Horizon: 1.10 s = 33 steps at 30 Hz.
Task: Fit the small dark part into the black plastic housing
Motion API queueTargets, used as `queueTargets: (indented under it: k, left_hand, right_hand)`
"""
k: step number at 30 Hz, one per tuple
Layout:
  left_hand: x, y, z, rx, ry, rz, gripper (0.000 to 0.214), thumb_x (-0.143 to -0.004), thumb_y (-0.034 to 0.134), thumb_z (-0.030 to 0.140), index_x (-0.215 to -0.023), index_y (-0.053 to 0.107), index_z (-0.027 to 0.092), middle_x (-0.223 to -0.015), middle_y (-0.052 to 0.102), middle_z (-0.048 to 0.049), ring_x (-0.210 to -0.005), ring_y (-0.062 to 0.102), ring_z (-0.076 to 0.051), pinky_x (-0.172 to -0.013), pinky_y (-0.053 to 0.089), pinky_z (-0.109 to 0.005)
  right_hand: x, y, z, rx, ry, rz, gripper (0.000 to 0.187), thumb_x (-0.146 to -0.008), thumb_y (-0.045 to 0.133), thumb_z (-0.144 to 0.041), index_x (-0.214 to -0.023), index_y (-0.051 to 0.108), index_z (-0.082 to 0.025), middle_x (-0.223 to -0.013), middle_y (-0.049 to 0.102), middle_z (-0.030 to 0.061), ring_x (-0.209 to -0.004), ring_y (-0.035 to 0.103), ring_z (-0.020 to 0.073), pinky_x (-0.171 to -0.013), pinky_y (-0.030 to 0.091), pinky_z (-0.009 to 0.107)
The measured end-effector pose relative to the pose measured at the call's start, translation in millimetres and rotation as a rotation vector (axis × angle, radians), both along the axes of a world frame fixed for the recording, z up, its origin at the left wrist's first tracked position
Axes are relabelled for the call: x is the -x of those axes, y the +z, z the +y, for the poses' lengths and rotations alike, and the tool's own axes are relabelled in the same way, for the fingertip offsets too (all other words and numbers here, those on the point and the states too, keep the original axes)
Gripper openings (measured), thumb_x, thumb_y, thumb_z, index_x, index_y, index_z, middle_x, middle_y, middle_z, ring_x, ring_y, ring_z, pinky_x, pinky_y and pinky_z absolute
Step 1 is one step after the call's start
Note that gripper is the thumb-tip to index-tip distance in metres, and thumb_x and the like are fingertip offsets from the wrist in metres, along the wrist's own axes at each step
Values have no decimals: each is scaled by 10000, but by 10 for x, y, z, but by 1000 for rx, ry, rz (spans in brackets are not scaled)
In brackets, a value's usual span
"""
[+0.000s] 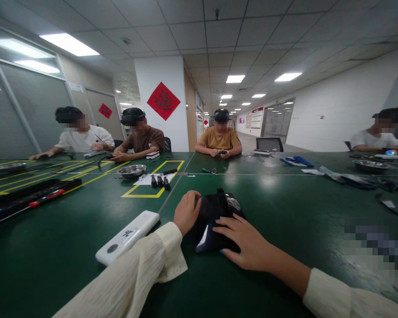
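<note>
A black pouch-like case (215, 216) lies on the green table (268, 274) right in front of me. My left hand (186, 212) grips its left edge with curled fingers. My right hand (243, 242) rests on its near right part, fingers stretched out and spread flat over it. A small clear piece (234, 203) sits on top of the case. A white power bank (128, 236) lies just left of my left wrist.
A steel bowl (132, 171), white paper and small black parts (159, 180) sit in a yellow-taped box ahead. A black tray with a red-handled tool (36, 197) lies at left. Several people sit at the far side. Another bowl (369, 165) is at right.
</note>
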<state>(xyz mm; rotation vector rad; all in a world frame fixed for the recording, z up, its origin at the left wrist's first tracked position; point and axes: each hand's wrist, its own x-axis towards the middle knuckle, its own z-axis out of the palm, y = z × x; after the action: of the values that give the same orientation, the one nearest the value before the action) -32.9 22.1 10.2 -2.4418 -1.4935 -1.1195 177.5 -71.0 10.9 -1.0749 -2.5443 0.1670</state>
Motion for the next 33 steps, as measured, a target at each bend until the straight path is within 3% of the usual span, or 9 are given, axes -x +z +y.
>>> queueTargets:
  k: [3, 11, 15, 18, 22, 28, 33]
  left_hand:
    - [-9, -14, -2, 0, -26, 3, 169, -879, 378, 259, -826, 518, 180, -867, 562, -34, -862, 515, -169, -788, 418, -309]
    - [-34, -21, -35, 55, -49, -25, 158, -835, 488, 275, -739, 564, 175, -800, 594, -22, -808, 514, -163, -743, 399, -295]
    - [-47, -14, -54, 31, -59, -26, 158, -813, 526, 295, -719, 576, 178, -782, 606, -17, -817, 511, -170, -748, 389, -300]
    - [-41, -31, -45, 24, -74, -23, 158, -805, 542, 301, -715, 589, 180, -774, 618, -15, -811, 516, -172, -748, 385, -302]
    - [-32, -66, -19, 12, -103, -14, 148, -803, 551, 302, -731, 604, 185, -768, 634, -9, -801, 525, -170, -749, 383, -304]
    - [-34, -87, -2, 3, -147, 11, 121, -813, 537, 269, -777, 630, 202, -797, 650, -3, -805, 541, -163, -771, 380, -309]
    - [-50, -78, -7, -11, -155, 20, 121, -811, 531, 255, -778, 634, 200, -800, 654, -8, -807, 546, -162, -779, 385, -314]
  right_hand:
    - [-5, -6, 10, 2, -15, -4, 530, -778, 545, -392, -1279, 465, -238, -1317, 452, 76, -1218, 383, 250, -1058, 177, 489]
    - [-11, -37, 21, -26, -100, -11, 588, -801, 509, -409, -1349, 366, -254, -1331, 428, 77, -1199, 386, 262, -1043, 199, 490]
    - [-39, -22, 20, -67, -179, -1, 693, -763, 528, -361, -1392, 277, -217, -1243, 479, 101, -1101, 441, 261, -981, 293, 471]
    - [-57, 3, 18, -73, -211, -38, 657, -744, 529, -338, -1361, 348, -202, -1179, 499, 109, -1043, 456, 259, -926, 346, 442]
    - [-80, 4, 37, -64, -196, -70, 583, -749, 520, -312, -1316, 422, -214, -1236, 461, 106, -1127, 403, 265, -978, 292, 438]
    - [-129, -47, 61, -2, -57, -126, 543, -848, 445, -412, -1368, 319, -319, -1447, 244, 50, -1320, 162, 280, -1052, 148, 493]
    - [-81, -41, 123, -28, -3, -151, 486, -875, 390, -480, -1337, 378, -328, -1453, 244, 43, -1331, 147, 272, -1063, 63, 508]
